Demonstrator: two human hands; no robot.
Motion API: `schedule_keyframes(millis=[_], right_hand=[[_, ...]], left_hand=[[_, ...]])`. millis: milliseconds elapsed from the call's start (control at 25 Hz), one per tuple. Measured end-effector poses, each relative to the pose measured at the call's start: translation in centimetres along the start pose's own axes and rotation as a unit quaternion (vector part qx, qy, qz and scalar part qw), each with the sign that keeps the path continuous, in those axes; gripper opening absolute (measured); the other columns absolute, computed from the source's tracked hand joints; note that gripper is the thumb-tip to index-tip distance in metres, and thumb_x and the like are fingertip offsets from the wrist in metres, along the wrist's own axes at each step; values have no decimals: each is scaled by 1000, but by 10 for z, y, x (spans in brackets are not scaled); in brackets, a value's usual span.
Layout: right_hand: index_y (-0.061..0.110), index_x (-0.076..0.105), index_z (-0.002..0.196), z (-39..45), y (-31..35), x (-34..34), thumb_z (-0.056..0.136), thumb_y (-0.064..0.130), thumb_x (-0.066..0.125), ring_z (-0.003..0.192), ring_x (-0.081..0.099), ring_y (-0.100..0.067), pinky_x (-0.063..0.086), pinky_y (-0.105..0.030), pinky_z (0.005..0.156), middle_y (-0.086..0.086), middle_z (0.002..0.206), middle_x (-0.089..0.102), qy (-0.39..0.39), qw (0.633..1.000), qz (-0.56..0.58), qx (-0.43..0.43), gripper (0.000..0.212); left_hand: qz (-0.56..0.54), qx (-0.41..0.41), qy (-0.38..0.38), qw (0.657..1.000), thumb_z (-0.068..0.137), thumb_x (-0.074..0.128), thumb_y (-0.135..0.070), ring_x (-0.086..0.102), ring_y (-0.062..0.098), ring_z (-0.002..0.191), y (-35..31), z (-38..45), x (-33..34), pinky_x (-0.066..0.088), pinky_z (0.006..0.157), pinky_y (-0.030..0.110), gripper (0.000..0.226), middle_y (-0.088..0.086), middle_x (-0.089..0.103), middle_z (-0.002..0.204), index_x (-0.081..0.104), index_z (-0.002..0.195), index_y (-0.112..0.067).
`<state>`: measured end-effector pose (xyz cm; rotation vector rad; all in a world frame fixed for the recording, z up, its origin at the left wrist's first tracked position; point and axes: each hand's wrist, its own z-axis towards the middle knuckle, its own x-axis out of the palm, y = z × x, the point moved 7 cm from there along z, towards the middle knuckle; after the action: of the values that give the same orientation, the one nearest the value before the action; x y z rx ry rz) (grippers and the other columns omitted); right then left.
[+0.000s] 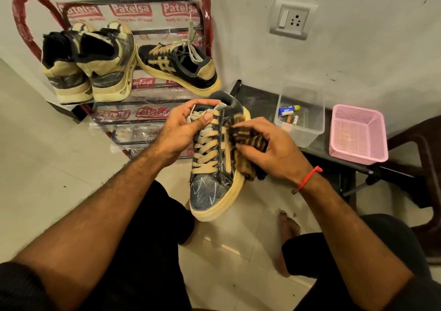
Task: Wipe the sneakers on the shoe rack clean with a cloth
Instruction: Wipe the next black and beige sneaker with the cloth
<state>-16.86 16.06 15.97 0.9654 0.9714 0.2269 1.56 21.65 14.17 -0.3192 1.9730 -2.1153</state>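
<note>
I hold a dark sneaker (210, 186) with tan laces and a cream sole in the air above my lap, toe toward me. My left hand (183, 131) grips its laced top near the tongue, thumb on the laces. My right hand (274, 150) holds a brown striped cloth (245, 139) and presses it against the sneaker's right side by the sole. The matching dark sneaker (181, 67) lies on the shoe rack (143, 91) behind. A pair of worn beige and black sneakers (88, 65) stands on the rack's left, heels toward me.
To the right a low black table (260, 100) carries a clear plastic box (300, 115) with small tubes and a pink mesh basket (358, 136). A dark chair (420, 148) stands at far right. A wall socket (292, 19) sits above. My bare foot (288, 227) rests on the tiled floor.
</note>
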Motion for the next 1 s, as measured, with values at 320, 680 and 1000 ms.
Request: schedule_keyframes(millis=[320, 680, 1000], right_hand=[[16, 65, 125, -2, 18, 9, 85, 32, 67, 110, 54, -12, 50, -29, 98, 3, 119, 56, 40, 985, -126, -107, 42], [21, 65, 124, -18, 26, 47, 89, 36, 67, 114, 51, -8, 48, -30, 99, 6, 122, 56, 281, 947, -114, -104, 39], [18, 67, 121, -7, 13, 15, 85, 40, 60, 107, 51, -4, 53, -29, 95, 11, 116, 53, 139, 978, -102, -117, 43]], left_hand=[[6, -32, 68, 997, 94, 64, -7, 72, 22, 98, 1, -1, 8, 60, 80, 33, 26, 8, 76, 108, 68, 119, -11], [8, -45, 31, 998, 94, 65, -4, 73, 18, 93, 5, -2, -3, 59, 75, 29, 24, 6, 77, 106, 70, 116, -13], [11, -30, 45, 998, 91, 67, -10, 73, 21, 98, 3, -1, 4, 59, 80, 32, 25, 6, 76, 108, 70, 116, -14]])
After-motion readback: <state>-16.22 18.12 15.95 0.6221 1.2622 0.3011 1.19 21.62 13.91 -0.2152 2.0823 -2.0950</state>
